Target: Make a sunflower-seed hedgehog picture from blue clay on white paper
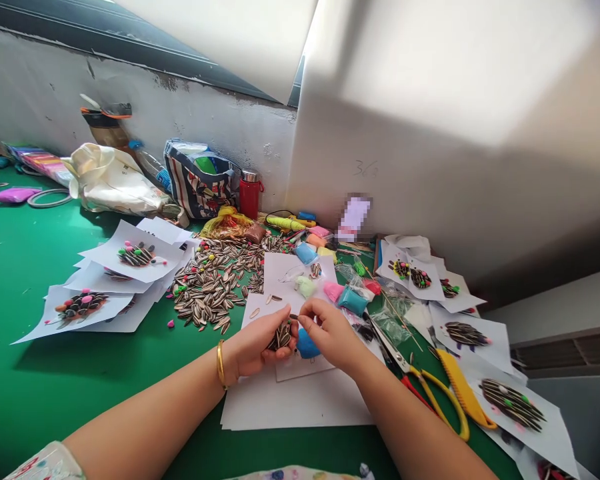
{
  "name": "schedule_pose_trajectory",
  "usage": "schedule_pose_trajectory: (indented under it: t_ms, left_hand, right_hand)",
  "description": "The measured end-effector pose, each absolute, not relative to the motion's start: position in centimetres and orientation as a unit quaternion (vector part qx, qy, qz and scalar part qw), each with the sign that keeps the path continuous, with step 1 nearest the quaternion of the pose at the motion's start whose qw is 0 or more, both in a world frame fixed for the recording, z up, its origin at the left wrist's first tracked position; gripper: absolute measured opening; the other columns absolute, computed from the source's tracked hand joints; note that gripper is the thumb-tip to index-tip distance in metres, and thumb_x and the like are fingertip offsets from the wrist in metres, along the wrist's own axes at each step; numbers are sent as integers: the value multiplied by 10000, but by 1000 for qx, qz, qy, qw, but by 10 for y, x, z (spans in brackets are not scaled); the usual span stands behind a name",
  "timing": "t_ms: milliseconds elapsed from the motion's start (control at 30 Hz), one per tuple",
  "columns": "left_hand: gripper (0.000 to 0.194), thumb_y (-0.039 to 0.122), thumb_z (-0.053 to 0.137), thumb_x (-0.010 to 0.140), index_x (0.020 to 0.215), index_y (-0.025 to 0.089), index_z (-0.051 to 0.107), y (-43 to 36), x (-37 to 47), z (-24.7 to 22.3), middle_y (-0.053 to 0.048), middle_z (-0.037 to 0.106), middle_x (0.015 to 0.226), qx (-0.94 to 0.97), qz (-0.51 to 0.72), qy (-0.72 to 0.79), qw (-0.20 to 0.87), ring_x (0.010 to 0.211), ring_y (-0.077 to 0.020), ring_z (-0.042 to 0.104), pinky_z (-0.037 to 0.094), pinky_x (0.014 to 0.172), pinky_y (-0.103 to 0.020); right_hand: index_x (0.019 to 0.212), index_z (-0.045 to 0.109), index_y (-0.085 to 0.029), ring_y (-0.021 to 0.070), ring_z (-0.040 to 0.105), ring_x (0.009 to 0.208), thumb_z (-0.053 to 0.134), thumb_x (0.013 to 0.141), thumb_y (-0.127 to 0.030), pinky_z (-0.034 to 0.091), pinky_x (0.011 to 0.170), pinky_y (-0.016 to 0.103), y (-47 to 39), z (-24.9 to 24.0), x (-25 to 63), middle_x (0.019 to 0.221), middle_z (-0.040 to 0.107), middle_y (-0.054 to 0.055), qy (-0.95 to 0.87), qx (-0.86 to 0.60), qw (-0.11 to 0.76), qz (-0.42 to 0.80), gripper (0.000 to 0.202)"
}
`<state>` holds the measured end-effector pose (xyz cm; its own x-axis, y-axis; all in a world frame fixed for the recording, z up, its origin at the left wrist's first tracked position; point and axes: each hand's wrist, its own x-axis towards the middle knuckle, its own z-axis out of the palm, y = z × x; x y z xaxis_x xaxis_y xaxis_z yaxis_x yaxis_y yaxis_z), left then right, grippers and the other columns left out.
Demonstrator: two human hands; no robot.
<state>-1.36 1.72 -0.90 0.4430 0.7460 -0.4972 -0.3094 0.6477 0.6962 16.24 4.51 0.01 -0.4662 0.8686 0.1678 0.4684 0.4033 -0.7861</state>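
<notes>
My left hand (254, 345), a gold bangle at its wrist, is closed around a seed-covered clay figure (281, 337) studded with striped sunflower seeds. My right hand (336, 335) pinches a single dark seed (294, 317) at the figure's upper edge. Blue clay (308, 344) shows just behind the right fingers. Both hands are above white paper sheets (290, 403). A few loose seeds (274, 298) lie on the paper beyond the left hand. The underside of the figure is hidden by the palm.
A heap of sunflower seeds (207, 293) spreads to the left on the green table (40, 260). Finished seed figures on paper (143, 253) are stacked at left, others (513, 403) at right. Scissors (415, 373) and a yellow cutter (463, 393) lie beside my right forearm. Clay packets (353, 300) sit ahead.
</notes>
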Motion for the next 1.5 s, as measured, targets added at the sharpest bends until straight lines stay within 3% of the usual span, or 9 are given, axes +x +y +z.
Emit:
schedule_pose_trajectory:
  t_ms: [167,300,400,633,867,1033,1300,1500]
  left_hand:
    - [279,413,583,834,752,149,545,24,-17,-6,12,523,647,277,383,422,774,411,-31,396,136,365,-146]
    - [207,337,574,826,734,159,525,31,-19,-9,17,509,643,273,408,423,762,401,-33,374,115,355,-153]
    - [217,343,584,826,732,157,524,33,-19,-11,15,507,641,272,410,413,767,398,-33,364,118,351,-153]
    - [180,301,559,831,730,156,526,32,-18,-10,12,499,643,283,416,408,762,401,-36,363,120,348,-157]
    - [142,268,570,800,719,157,532,34,-18,-9,11,510,624,282,430,407,755,389,-35,353,132,345,-150]
    - [166,297,574,809,727,163,522,35,-18,-11,18,501,624,275,436,412,751,388,-34,356,141,344,-146]
    - [232,361,528,865,739,166,514,35,-18,-16,13,497,638,313,430,415,738,405,-41,365,147,352,-158]
    - [238,370,526,866,741,168,511,35,-17,-16,13,498,636,317,429,414,738,403,-41,354,146,355,-157]
  right_hand:
    - [852,624,-212,144,573,695,544,828,-191,449,634,256,46,-14,178,758,634,-15,-764,-450,280,366,86]
    - [931,691,-228,175,642,820,523,822,-182,510,759,309,45,-27,189,886,706,19,-758,-455,280,375,206]
    - [912,720,-227,198,663,912,523,815,-182,517,844,348,48,-33,194,962,727,38,-750,-464,284,376,224]
    - [946,720,-219,211,663,944,533,806,-190,513,873,379,52,-37,198,991,729,46,-732,-494,288,369,235]
    - [956,707,-204,207,678,874,559,782,-225,544,764,334,45,-40,199,964,735,53,-693,-507,299,416,229]
    - [864,676,-200,177,645,736,572,788,-243,518,646,281,37,-39,200,821,705,23,-674,-511,297,443,136]
    - [813,687,-230,177,581,813,608,820,-178,461,744,298,28,-37,191,813,642,14,-785,-453,270,326,95]
    - [833,692,-241,179,568,852,599,858,-160,452,767,298,24,-36,187,830,618,18,-804,-444,250,306,125]
